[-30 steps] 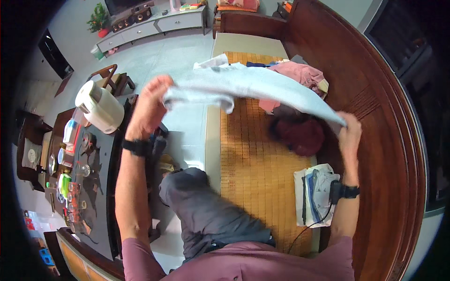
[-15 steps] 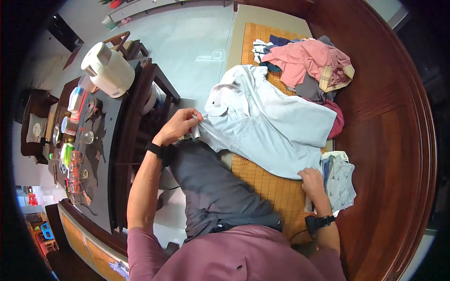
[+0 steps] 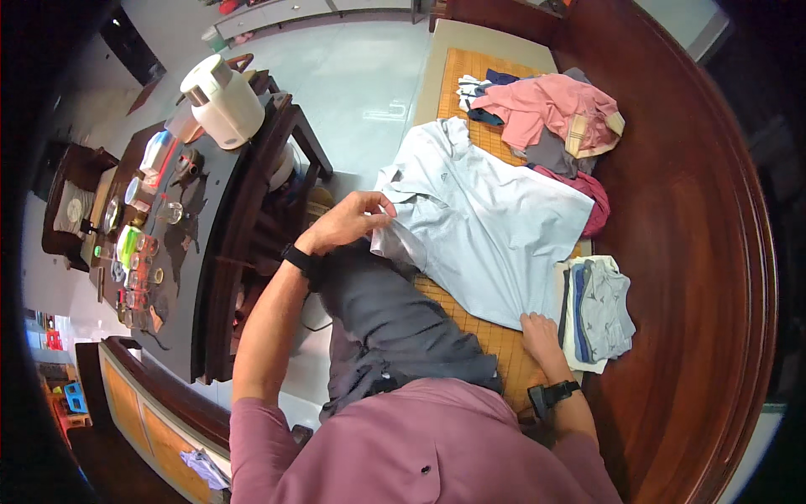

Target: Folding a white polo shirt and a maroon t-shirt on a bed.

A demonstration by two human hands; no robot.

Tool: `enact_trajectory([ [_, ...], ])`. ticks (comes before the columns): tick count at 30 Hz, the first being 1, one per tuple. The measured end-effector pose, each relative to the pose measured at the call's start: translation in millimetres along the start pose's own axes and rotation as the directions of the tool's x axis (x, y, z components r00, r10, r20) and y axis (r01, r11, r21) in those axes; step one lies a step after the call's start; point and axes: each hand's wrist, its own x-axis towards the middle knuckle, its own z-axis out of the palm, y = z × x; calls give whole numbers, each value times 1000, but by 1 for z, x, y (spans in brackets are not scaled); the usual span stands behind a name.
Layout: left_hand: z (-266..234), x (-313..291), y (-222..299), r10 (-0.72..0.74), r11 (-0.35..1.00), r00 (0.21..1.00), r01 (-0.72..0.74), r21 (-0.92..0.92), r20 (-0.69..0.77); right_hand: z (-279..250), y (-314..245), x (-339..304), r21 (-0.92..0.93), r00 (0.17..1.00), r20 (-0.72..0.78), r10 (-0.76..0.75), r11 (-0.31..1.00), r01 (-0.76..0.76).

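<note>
A pale blue-grey shirt (image 3: 495, 210) lies spread over the bamboo mat (image 3: 462, 315), its collar end pointing away from me. My left hand (image 3: 357, 220) pinches the shirt's left side near the sleeve, above my left leg. At the hem's near right corner, my right hand (image 3: 541, 336) has its fingers closed on the cloth. Just right of that hand sits a stack of folded clothes (image 3: 600, 311) in white, blue and grey. Beyond the shirt is a loose heap with a pink garment (image 3: 546, 105) on top, and a dark red garment (image 3: 594, 202) is partly under the shirt.
A tall dark wooden backrest (image 3: 672, 252) bounds the mat on the right. To the left stands a dark table (image 3: 210, 202) bearing a white thermos jug (image 3: 222, 101), several glass cups (image 3: 141, 273) and a teapot (image 3: 189, 164). Pale floor tiles (image 3: 353, 84) stretch beyond.
The shirt's near hem has been drawn slightly towards me and left by my right hand, uncovering more of the folded stack. My left hand has shifted right with the shirt's edge. The view has turned slightly.
</note>
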Motion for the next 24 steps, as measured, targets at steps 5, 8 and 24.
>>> enact_trajectory([
  [5, 26, -6, -23, 11, 949, 997, -35, 313, 79, -7, -14, -3, 25, 976, 198, 95, 994, -102],
  [8, 53, -8, -28, -125, 774, 983, 11, 633, 136, -39, -16, -3, 73, 951, 280, 132, 985, -158],
  [24, 132, -5, -34, 128, 814, 991, -130, 566, 45, -23, -66, 43, 454, 953, -299, -37, 874, 176],
])
